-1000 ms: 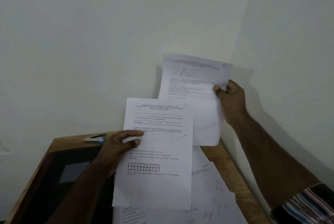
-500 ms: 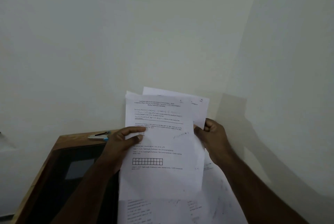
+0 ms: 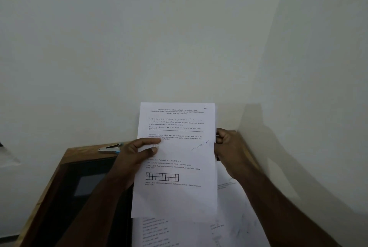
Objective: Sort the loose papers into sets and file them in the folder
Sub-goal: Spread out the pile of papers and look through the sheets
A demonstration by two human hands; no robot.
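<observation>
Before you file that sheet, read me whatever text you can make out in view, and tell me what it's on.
"1", handwritten, top right corner of the held sheet.
"Quantitative Aptitude and Data Analysis & Interpretation", its heading, only partly legible.
"Monthly Community Candidates", third heading line, uncertain.
Body text, the grid's cell numbers and the blue pen scribble on that sheet: too small to read.
Print on the loose papers beneath: blurred.
Stapler: no readable marking.

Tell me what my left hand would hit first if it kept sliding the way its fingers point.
Your left hand points right across the held sheet. Going on, it would likely meet your right hand gripping the sheet's right edge, though depth is unclear.
</observation>
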